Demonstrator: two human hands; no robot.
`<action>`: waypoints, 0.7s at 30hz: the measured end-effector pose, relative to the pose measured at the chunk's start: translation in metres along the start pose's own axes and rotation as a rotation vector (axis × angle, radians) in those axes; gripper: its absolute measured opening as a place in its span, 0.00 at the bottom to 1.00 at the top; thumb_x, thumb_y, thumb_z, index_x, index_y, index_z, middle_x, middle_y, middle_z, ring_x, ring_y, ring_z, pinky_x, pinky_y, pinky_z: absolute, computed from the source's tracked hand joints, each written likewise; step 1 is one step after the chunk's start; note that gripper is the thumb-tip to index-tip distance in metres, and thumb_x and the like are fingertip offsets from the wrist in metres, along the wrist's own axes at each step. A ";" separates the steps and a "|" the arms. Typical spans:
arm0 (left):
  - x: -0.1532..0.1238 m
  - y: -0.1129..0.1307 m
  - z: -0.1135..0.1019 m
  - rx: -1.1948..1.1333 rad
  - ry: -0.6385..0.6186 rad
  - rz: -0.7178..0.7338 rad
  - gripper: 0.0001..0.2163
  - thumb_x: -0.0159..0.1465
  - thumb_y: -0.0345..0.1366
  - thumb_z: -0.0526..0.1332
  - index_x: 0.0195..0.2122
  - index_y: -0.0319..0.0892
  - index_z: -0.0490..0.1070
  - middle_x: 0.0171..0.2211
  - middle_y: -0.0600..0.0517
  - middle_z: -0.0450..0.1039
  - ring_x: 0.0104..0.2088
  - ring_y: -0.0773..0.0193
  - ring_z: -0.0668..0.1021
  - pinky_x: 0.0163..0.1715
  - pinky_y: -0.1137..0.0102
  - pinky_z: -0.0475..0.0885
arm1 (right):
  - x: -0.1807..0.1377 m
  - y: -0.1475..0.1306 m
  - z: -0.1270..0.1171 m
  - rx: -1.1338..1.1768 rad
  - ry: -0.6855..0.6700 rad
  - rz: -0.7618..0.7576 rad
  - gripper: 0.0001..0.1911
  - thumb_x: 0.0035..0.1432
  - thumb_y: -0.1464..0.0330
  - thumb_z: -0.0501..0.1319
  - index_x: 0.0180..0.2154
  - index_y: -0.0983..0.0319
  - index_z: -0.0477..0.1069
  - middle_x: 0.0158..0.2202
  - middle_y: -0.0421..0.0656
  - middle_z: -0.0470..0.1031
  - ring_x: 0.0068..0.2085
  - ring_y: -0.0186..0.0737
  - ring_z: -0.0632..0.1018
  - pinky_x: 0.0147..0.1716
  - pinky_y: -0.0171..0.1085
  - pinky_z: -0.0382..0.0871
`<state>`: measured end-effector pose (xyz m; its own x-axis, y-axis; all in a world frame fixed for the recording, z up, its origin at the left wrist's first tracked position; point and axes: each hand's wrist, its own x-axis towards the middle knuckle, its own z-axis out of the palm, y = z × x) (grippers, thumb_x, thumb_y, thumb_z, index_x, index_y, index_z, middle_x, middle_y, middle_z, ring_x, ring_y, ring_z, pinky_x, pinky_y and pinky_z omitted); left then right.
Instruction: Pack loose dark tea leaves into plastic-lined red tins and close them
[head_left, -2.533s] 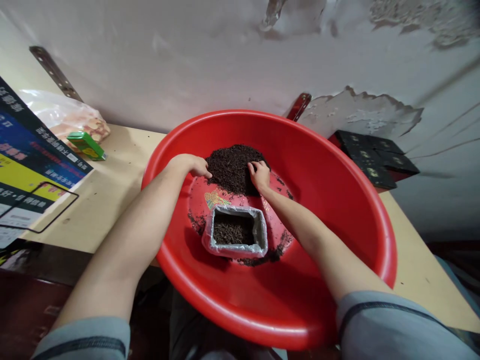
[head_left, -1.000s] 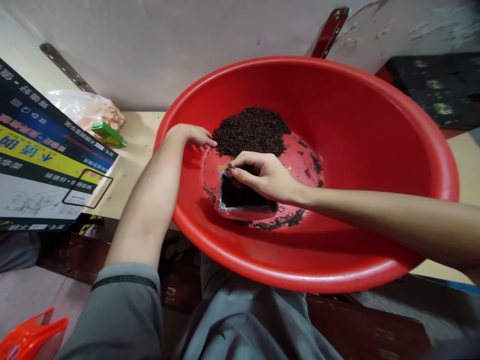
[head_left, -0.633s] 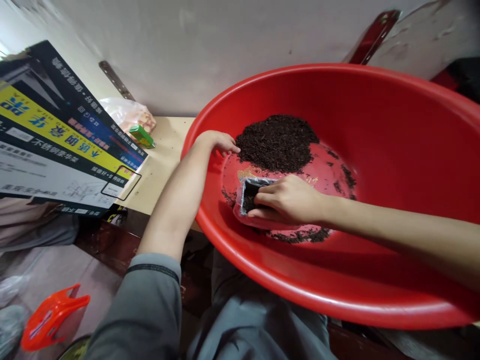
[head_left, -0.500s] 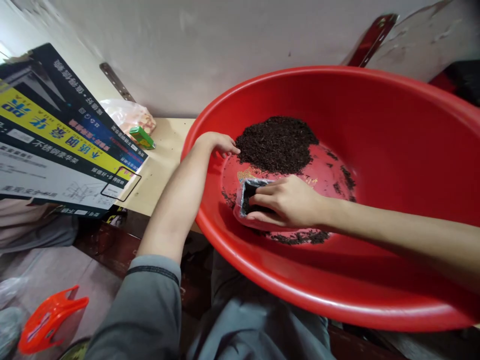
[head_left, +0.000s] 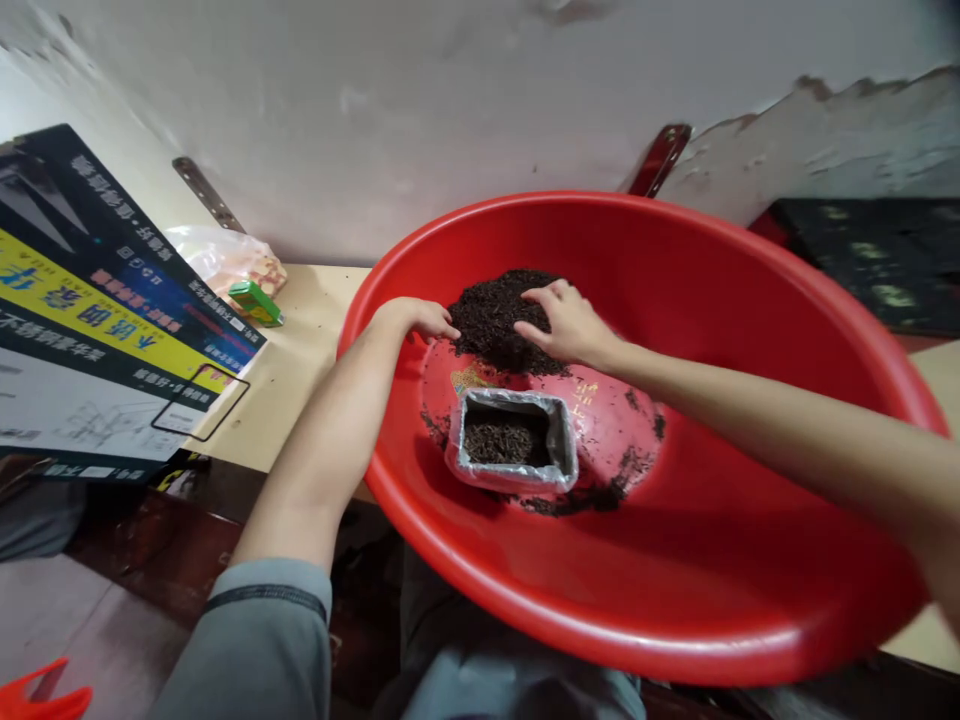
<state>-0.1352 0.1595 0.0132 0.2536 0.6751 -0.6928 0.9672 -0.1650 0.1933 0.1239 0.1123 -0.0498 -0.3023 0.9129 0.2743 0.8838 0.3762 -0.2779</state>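
A wide red plastic basin (head_left: 750, 560) holds a heap of dark, loose shreds (head_left: 487, 310) that look like tea leaves. In front of the heap stands a small rectangular box (head_left: 566, 450) lined with clear plastic film, partly filled with the same dark shreds. My right hand (head_left: 570, 325) is over the right side of the heap, thumb and fingers apart, apparently holding nothing. My left hand (head_left: 421, 318) reaches over the basin's left side, fingers stretched to the heap's left edge, holding nothing that I can see. Neither hand touches the box.
Left of the basin, a printed cardboard carton (head_left: 127, 310) leans over the pale wooden tabletop (head_left: 300, 340). A small green box (head_left: 256, 303) and a plastic bag (head_left: 217, 255) lie behind it. A dark patterned box (head_left: 870, 260) stands at the right by the wall. An orange plastic object (head_left: 45, 695) shows at lower left.
My right hand has come out of the lined box and moved up to the heap, its fingers spreading. My left hand stays at the heap's left edge. The camera view has shifted.
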 end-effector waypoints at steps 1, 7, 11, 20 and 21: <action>0.000 0.000 -0.001 0.010 -0.003 0.001 0.30 0.76 0.47 0.55 0.77 0.47 0.56 0.70 0.41 0.69 0.62 0.51 0.78 0.54 0.62 0.78 | 0.006 0.011 0.013 -0.082 -0.112 0.063 0.38 0.66 0.52 0.64 0.70 0.64 0.65 0.66 0.65 0.67 0.62 0.69 0.73 0.57 0.62 0.71; 0.004 -0.003 -0.002 -0.013 -0.008 0.005 0.32 0.75 0.49 0.56 0.77 0.46 0.55 0.70 0.40 0.68 0.62 0.50 0.78 0.53 0.64 0.78 | 0.018 0.027 0.078 -0.267 -0.290 0.063 0.42 0.71 0.45 0.53 0.78 0.52 0.46 0.80 0.59 0.34 0.76 0.74 0.50 0.63 0.76 0.56; 0.004 -0.003 -0.002 -0.018 0.014 0.007 0.31 0.75 0.49 0.57 0.76 0.48 0.58 0.69 0.41 0.70 0.62 0.51 0.78 0.52 0.65 0.78 | 0.028 0.020 0.093 -0.282 -0.150 0.055 0.37 0.74 0.46 0.48 0.75 0.55 0.56 0.77 0.59 0.48 0.72 0.71 0.55 0.63 0.66 0.60; -0.003 0.001 0.000 -0.036 0.028 0.026 0.30 0.75 0.47 0.57 0.76 0.49 0.57 0.71 0.43 0.67 0.62 0.53 0.78 0.49 0.68 0.78 | 0.044 0.030 0.082 -0.297 -0.151 -0.079 0.30 0.75 0.54 0.49 0.64 0.67 0.70 0.64 0.63 0.65 0.62 0.60 0.64 0.55 0.47 0.63; -0.004 0.001 0.000 -0.030 0.027 0.029 0.29 0.75 0.47 0.56 0.76 0.50 0.58 0.71 0.43 0.68 0.61 0.53 0.78 0.49 0.68 0.78 | 0.043 0.029 0.083 -0.305 -0.149 -0.070 0.29 0.75 0.55 0.48 0.63 0.67 0.70 0.64 0.62 0.65 0.62 0.60 0.64 0.55 0.47 0.63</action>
<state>-0.1348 0.1568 0.0163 0.2802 0.6899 -0.6675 0.9585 -0.1630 0.2339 0.1065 0.1757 -0.1219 -0.3950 0.9080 0.1396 0.9183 0.3947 0.0311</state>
